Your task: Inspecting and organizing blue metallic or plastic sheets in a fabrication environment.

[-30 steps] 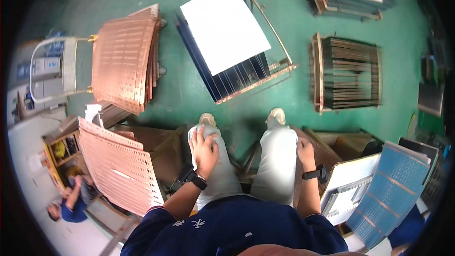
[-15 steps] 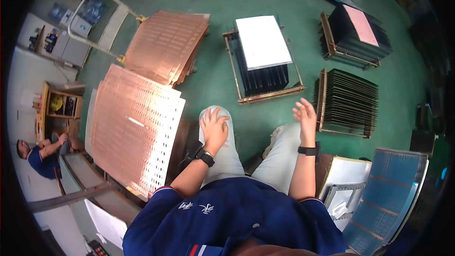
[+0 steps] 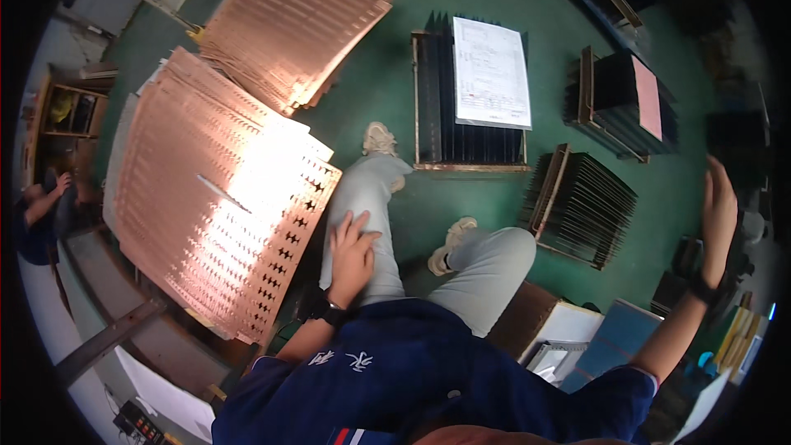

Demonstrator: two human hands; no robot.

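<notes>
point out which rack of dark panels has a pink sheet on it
The pink-topped rack stands just beyond the uncovered rack at right; the middle rack carries a white sheet instead.

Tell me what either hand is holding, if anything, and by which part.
Nothing is held: the left hand rests on the left leg, and the right hand is out to the side, empty.

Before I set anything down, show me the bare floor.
Green floor shows between the upper copper stack and paper-topped rack, and between that rack and the right shoe. Crowded: left, where the lower copper stack appears to overlap the upper one.
</notes>
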